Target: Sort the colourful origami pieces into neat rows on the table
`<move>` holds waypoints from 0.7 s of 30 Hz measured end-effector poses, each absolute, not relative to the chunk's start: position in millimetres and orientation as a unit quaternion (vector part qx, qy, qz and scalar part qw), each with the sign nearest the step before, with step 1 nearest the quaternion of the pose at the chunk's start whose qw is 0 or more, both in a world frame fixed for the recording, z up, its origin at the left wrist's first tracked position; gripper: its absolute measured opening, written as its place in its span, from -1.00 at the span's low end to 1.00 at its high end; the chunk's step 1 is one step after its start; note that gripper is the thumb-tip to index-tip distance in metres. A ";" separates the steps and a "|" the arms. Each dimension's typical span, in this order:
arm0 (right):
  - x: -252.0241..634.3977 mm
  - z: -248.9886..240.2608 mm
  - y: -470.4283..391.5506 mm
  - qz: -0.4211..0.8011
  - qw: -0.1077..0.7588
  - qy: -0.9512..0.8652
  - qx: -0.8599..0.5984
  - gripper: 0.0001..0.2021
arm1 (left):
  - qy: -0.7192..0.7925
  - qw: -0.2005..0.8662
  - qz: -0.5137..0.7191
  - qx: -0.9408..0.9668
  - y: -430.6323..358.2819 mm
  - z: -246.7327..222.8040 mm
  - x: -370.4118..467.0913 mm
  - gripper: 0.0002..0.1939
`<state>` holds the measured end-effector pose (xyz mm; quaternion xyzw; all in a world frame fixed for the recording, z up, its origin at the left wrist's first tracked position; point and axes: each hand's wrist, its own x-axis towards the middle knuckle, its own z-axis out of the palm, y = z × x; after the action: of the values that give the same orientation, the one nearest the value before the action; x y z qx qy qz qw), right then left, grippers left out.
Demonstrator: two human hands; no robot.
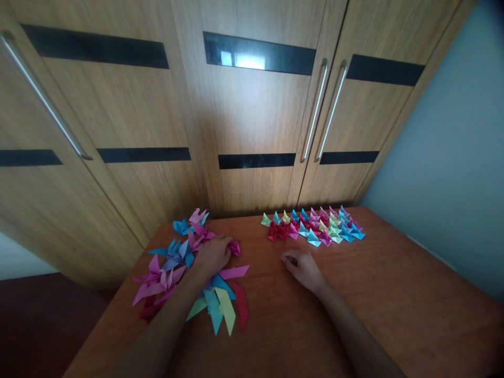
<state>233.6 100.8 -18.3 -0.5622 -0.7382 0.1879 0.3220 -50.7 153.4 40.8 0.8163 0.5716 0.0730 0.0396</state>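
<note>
My left hand (212, 256) is at the right side of a loose pile of folded paper pieces, its fingers closed at a magenta origami piece (234, 248) that shows past the fingertips. Part of that piece is hidden by the fingers. Around this hand lie blue origami (173, 254) and pink origami (155, 278). Below it, flat folded strips fan out, among them a yellow strip (226, 310) and a red strip (241, 306). My right hand (304, 269) rests on the table with its fingers curled together, and nothing shows in them.
Several small origami boats (314, 238) in many colours stand in rows at the back right of the brown table (275, 325). Behind the table rises a wooden wardrobe (252, 115) with metal handles (333, 110). A pale wall (441, 173) is on the right.
</note>
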 end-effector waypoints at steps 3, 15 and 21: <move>234.0 -20.3 101.7 0.191 0.320 -0.738 -0.563 -0.77 | 0.571 0.048 0.066 0.817 152.9 40.1 -48.7 -0.62; 234.2 -19.6 100.5 0.187 0.325 -0.741 -0.558 -0.77 | 0.546 0.072 0.087 0.830 149.3 41.7 -44.3 -0.78; 233.6 -16.8 99.4 0.185 0.317 -0.744 -0.559 -0.78 | 0.506 0.099 0.139 0.845 143.2 45.5 -38.2 -0.85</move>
<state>233.6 99.4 -16.8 -0.5587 -0.7438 0.1854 0.3166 -38.2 143.2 45.5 0.8453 0.5064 0.1389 0.0986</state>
